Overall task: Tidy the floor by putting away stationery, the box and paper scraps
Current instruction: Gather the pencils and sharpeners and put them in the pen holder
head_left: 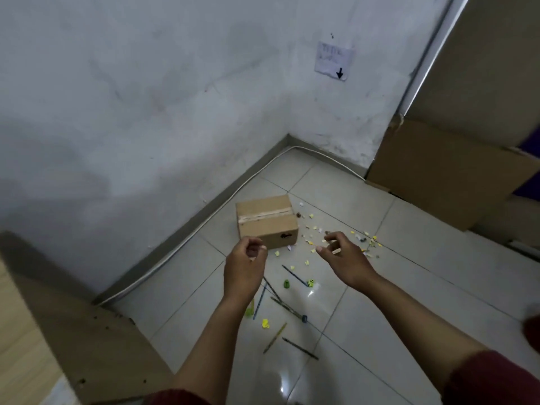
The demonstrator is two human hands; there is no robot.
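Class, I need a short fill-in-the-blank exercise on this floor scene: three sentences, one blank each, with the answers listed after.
1. The cardboard box stands on the floor with its flaps ____.
2. Neither the left hand nor the right hand holds ____.
3. The paper scraps lie mostly to the ____ of the box.

Missing words: closed; anything; right

Brown box (266, 220), yellow paper scraps (314, 229), pale grey tiles (336, 185).

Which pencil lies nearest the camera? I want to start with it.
The dark pencil lowest in view, right of the yellowish pencil; the other pencils lie farther up, toward the box.
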